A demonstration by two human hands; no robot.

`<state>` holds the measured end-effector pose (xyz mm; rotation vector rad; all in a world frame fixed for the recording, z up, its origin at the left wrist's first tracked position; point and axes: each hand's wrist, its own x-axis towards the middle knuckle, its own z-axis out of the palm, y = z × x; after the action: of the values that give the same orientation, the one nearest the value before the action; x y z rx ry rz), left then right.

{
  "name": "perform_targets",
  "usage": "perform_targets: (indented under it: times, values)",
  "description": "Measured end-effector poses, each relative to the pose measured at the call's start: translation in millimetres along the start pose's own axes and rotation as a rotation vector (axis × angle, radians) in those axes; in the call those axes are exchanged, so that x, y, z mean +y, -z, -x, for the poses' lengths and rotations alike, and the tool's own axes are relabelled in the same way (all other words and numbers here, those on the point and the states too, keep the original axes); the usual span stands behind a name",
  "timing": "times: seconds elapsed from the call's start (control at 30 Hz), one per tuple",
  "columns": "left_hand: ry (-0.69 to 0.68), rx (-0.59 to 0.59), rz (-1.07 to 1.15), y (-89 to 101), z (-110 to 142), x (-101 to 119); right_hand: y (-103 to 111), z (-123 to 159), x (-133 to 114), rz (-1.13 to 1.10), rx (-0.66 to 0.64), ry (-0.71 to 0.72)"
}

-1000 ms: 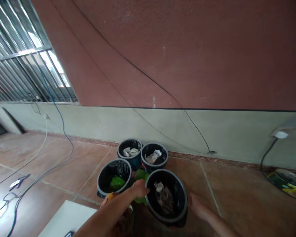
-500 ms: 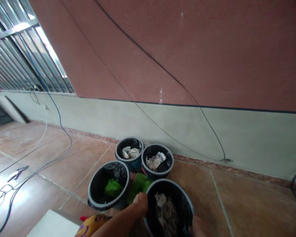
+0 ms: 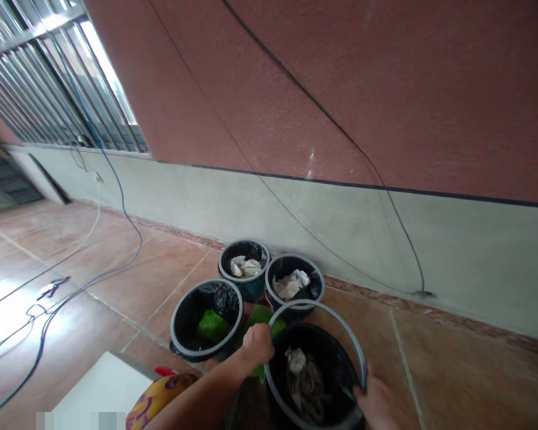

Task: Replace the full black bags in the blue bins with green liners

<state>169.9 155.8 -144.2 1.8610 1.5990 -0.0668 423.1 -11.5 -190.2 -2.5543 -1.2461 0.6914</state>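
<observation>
A grey rim ring (image 3: 329, 309) is tilted up at its far side, apart from the black-lined bin (image 3: 329, 340) under it. My left hand (image 3: 259, 344) is closed on the ring's left side, and my right hand (image 3: 376, 399) grips its right side. Crumpled, brownish-white waste (image 3: 305, 385) lies inside the liner. Beside my left hand, a bin (image 3: 176, 325) with a grey rim holds a green bundle (image 3: 212, 324). Two more lined bins, a back left one (image 3: 251, 291) and a back right one (image 3: 320, 280), contain crumpled paper. Something green (image 3: 260, 313) shows between the bins.
Behind the bins runs a wall (image 3: 363, 239), pale below and reddish above, with a dark cable (image 3: 296, 80) hanging down it. Blue and dark cables (image 3: 78, 291) trail over the tiled floor (image 3: 161, 269) at left. A white flat-topped object (image 3: 103, 382) stands at lower left.
The grey ring has come up off the bin's far edge, with both hands on it. The view has shifted, so the bins sit slightly further right and higher.
</observation>
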Motion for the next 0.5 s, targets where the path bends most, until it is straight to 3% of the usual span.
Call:
perform_targets:
  times: [0.07, 0.13, 0.23, 0.37, 0.5]
  values:
    - [0.025, 0.067, 0.021, 25.3, -10.0, -2.1, 5.9, -0.8, -7.5, -0.077, 0.023, 0.043]
    - [0.184, 0.076, 0.240, 48.8, -23.1, -9.7, 7.5, -1.1, -13.4, -0.125, 0.010, 0.084]
    - [0.290, 0.079, 0.354, 67.8, -41.1, -27.1, -0.5, 0.5, -14.5, -0.080, -0.069, 0.106]
    - [0.377, 0.117, 0.469, 61.3, -51.5, -45.8, -23.2, 4.3, -3.0, 0.017, -0.091, 0.111]
    - [0.432, 0.130, 0.504, 53.8, -53.1, -53.7, -35.5, 5.1, 8.6, -0.041, -0.109, 0.033]
